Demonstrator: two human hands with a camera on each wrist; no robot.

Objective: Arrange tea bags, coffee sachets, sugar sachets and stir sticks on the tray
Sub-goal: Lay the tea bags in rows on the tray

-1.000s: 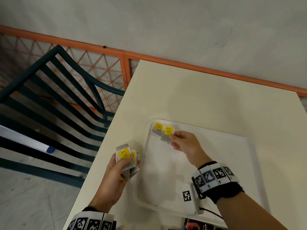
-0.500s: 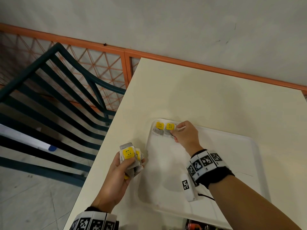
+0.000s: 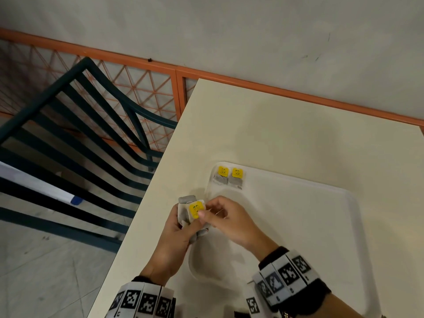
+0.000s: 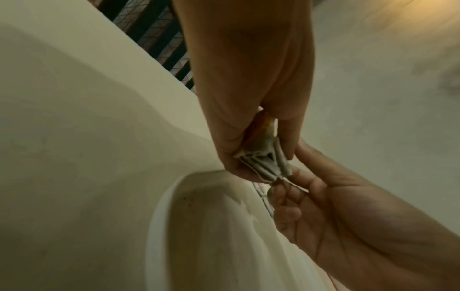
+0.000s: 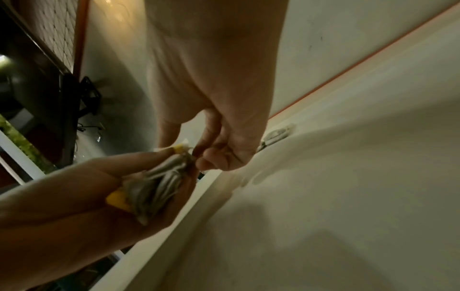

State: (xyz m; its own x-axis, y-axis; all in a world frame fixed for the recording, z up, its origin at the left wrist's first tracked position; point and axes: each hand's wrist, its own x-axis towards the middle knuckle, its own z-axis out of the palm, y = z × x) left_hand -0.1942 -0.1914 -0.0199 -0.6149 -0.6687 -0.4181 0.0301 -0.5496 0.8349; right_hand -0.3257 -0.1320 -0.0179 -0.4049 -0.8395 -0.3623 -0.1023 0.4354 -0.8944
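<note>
My left hand [image 3: 183,222] grips a bunch of grey tea bags [image 3: 187,213] with yellow tags, just off the left edge of the white tray [image 3: 321,226]. The same bunch of tea bags [image 4: 265,161] shows edge-on in the left wrist view and as tea bags [image 5: 159,185] in the right wrist view. My right hand [image 3: 213,213] pinches the top tea bag's yellow tag [image 3: 196,208] between thumb and forefinger. Two tea bags [image 3: 229,176] lie side by side in the tray's far left corner.
The tray sits on a cream table [image 3: 286,129] whose left edge runs close by my left hand. A dark green slatted chair [image 3: 75,138] stands left of the table before an orange mesh railing [image 3: 142,83]. A dark packet [image 3: 238,314] peeks in at the bottom edge.
My right hand left the second tea bag in the tray's far corner and came back toward me to the bunch in my left hand, where it now pinches the top bag's tag.
</note>
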